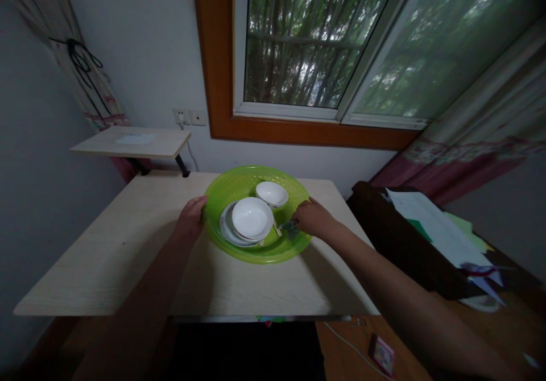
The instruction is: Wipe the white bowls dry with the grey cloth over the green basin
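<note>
A round translucent green plastic basin rests on the light wooden table. At its left rim is my left hand, fingers closed on the edge. Inside the basin, a white bowl sits on a wider white plate, and another white bowl stands behind them. Small pale yellowish pieces lie by the bowls, their kind unclear. My right hand reaches over the right rim, fingers closed on a small grey-green thing that looks like a crumpled cloth; its kind is blurred.
A raised wooden shelf with a paper on it stands at the table's back left. Wall and window are behind. To the right, papers lie on a dark brown surface. A cable and a pinkish box are on the floor.
</note>
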Demonstrator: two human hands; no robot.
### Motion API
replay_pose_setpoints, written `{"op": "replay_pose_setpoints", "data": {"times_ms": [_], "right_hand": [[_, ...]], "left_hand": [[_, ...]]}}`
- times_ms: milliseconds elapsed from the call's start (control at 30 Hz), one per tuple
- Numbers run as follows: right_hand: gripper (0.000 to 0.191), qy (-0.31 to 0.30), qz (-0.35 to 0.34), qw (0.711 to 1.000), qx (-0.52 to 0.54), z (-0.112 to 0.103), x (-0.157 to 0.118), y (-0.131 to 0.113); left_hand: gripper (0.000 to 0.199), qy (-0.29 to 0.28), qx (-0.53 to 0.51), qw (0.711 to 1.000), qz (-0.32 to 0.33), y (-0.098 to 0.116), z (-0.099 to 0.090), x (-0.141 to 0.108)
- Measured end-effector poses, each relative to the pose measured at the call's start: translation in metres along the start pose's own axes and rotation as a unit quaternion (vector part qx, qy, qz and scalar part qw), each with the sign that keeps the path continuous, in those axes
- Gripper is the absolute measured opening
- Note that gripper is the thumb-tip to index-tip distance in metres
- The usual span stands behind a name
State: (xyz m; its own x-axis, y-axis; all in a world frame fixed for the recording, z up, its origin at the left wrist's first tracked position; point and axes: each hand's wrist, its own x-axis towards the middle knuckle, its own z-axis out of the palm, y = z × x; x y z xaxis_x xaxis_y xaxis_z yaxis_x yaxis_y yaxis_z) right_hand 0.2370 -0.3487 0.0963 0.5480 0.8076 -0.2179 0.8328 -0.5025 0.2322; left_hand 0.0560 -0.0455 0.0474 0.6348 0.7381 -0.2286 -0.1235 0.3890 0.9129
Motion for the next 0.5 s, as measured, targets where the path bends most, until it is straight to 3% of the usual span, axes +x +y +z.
{"op": "replay_pose_setpoints", "data": {"times_ms": [100,200,367,500], "right_hand": [[0.027,-0.005,-0.005,1.0,-0.009,-0.001,-0.002,-0.001],[0.026,-0.008,-0.005,1.0,-0.015,-0.002,-0.003,-0.002],[0.026,-0.011,0.002,1.0,-0.014,0.001,-0.001,-0.001],[0.026,-0.021,0.004,1.0,-0.007,0.001,0.001,0.0]], "left_hand": [[0.027,0.051,0.021,0.998,0.024,-0.011,0.001,-0.027],[0.033,0.071,0.035,0.997,0.01,-0.034,0.001,-0.071],[0.033,0.0,0.069,0.997,-0.027,-0.069,0.012,-0.134],[0.033,-0.024,0.062,0.997,-0.027,-0.074,0.018,-0.141]]}}
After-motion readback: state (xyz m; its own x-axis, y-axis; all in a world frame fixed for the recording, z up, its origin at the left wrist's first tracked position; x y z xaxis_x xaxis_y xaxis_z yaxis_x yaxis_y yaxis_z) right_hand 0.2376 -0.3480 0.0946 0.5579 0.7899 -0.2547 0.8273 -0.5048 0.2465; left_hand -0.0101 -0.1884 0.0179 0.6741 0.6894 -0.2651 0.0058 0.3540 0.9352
